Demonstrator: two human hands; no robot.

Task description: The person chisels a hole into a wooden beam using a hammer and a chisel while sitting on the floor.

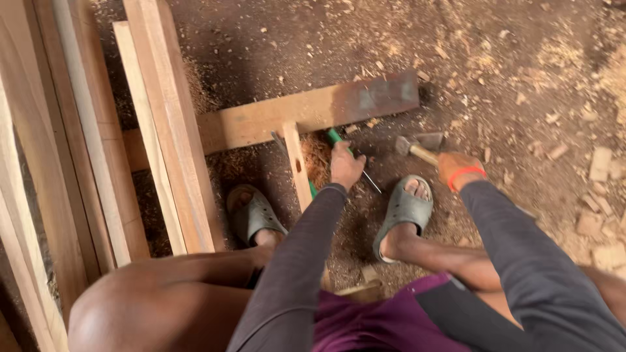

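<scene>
Green-handled chisel [334, 137] gripped in left hand [345, 166], hammer [418, 148] held by right hand [456, 169]

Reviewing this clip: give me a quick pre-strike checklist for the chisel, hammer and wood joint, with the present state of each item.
1. Left hand grips green-handled chisel: ok.
2. Right hand holds hammer: ok.
3. Chisel tip seated in the narrow wooden strip: cannot tell, hand hides it.
4. Strip meets cross board: ok.
5. Sandalled right foot close to the chisel: not ok.
6. Hammer raised over chisel: not ok, it sits low beside it.
</scene>
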